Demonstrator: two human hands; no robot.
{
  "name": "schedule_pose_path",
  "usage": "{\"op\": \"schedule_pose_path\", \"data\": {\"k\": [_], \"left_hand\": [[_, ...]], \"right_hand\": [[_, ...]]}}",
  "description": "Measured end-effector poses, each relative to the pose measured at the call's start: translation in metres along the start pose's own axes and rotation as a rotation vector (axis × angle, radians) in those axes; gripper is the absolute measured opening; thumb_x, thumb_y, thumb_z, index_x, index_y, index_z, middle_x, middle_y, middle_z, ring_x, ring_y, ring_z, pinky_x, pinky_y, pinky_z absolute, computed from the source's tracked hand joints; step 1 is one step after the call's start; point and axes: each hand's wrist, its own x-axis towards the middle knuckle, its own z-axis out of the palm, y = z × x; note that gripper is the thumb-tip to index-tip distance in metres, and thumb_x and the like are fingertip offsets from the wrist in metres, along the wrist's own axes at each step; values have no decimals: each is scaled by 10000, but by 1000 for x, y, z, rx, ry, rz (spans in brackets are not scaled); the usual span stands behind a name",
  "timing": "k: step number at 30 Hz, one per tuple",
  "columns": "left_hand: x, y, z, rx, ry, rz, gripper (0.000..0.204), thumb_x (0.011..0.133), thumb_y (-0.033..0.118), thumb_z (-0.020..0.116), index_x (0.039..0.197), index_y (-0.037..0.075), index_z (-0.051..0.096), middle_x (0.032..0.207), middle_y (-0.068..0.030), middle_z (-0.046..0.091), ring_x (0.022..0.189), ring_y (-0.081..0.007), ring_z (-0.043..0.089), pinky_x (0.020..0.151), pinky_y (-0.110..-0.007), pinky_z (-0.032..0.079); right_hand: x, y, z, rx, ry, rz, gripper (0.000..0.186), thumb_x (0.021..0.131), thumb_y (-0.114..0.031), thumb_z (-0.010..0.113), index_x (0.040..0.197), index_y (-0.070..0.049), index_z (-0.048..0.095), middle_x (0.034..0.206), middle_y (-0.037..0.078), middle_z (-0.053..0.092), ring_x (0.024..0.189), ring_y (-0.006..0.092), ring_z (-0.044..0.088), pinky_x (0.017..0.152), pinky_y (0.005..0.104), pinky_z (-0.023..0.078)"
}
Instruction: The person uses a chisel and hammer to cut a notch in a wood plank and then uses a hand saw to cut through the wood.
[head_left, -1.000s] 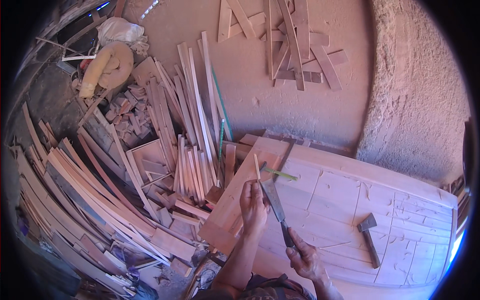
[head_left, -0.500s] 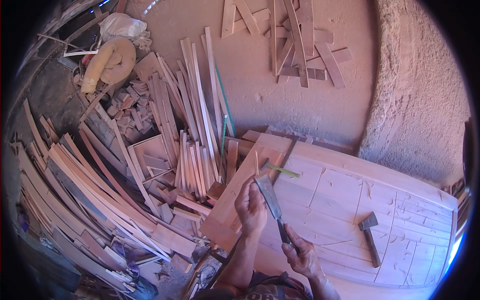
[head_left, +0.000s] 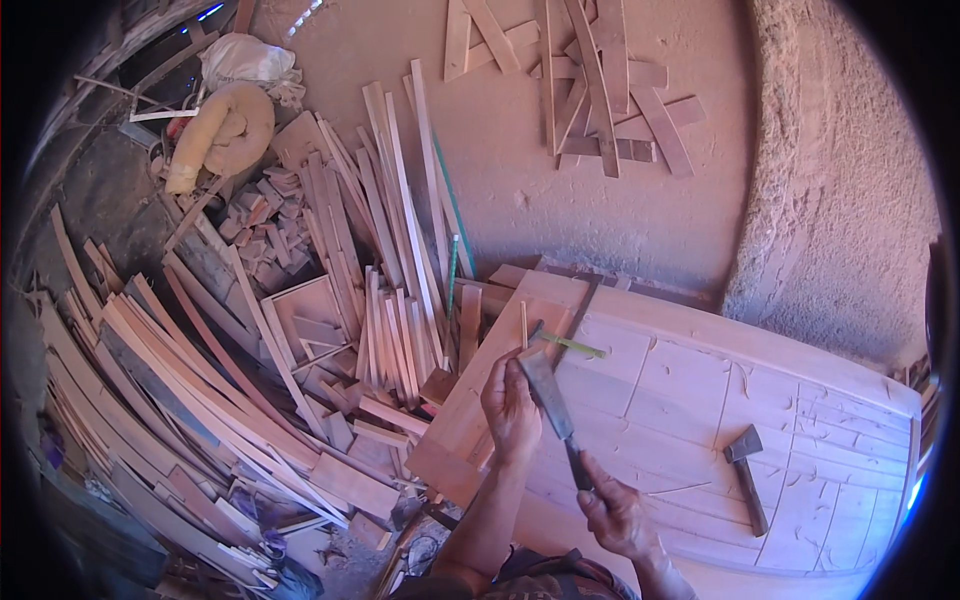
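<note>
My left hand (head_left: 512, 405) is closed around a thin wooden stick (head_left: 523, 322), whose pale end points up past the fingers. In my right hand (head_left: 618, 510) is the dark handle of a broad-bladed knife (head_left: 545, 388). Its wide grey blade slants up to the left and lies against the fingers and stick of my left hand. The stick's lower part is hidden by hand and blade. Both hands are above a panelled wooden door (head_left: 680, 375) strewn with curled shavings.
A wooden-handled tool with a wedge-shaped metal head (head_left: 743, 443) lies on the door. A green-handled tool (head_left: 572, 345) lies near its far left end. Stacked strips (head_left: 200, 370) and leaning boards (head_left: 400, 200) crowd the left. Behind is a wall (head_left: 600, 220).
The knife and my right hand have shifted slightly right and down. My left hand still grips the stick, which now stands a little farther right. The whole view has shifted slightly.
</note>
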Motion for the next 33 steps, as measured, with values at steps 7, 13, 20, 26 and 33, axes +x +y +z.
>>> {"op": "schedule_pose_path", "data": {"k": [7, 13, 20, 26, 33], "left_hand": [[-5, 5, -5, 132, -85, 15, 270, 1070, 165, 447, 1195, -23, 594, 906, 10, 580, 761, -36, 473, 657, -200, 403], [-74, 12, 0, 298, -317, -34, 290, 1067, 186, 455, 1245, -9, 576, 761, 35, 500, 591, -25, 400, 517, -180, 324], [-19, 16, 0, 53, -59, -185, 321, 1070, 158, 437, 1344, 20, 530, 756, 29, 493, 647, -5, 433, 540, -163, 353], [-7, -12, -13, 389, -43, 155, 305, 1061, 104, 435, 1309, -26, 555, 1021, -64, 656, 894, -92, 591, 769, -263, 497], [-68, 15, 11, 638, -342, 473, 323, 968, 37, 563, 1271, -73, 573, 1156, -159, 680, 1087, -241, 643, 911, -359, 499]], "right_hand": [[-2, -3, 3, -59, 10, 21, 537, 943, -116, 638, 1449, -53, 469, 945, 212, 679, 815, 294, 696, 733, 381, 534], [58, 0, -12, 184, 325, 100, 537, 1006, -193, 562, 1502, -67, 395, 771, 52, 594, 598, 132, 570, 557, 290, 488], [16, -5, -9, -3, 71, 86, 554, 970, -117, 594, 1495, -92, 417, 897, 138, 674, 652, 178, 640, 632, 313, 524], [0, -7, 5, 22, -11, 130, 532, 963, -143, 613, 1466, -80, 453, 1047, 238, 686, 860, 284, 706, 767, 346, 534], [42, 3, -5, 129, 267, 78, 510, 1007, -186, 548, 1486, -64, 423, 887, 93, 663, 709, 137, 606, 631, 290, 506]]}}
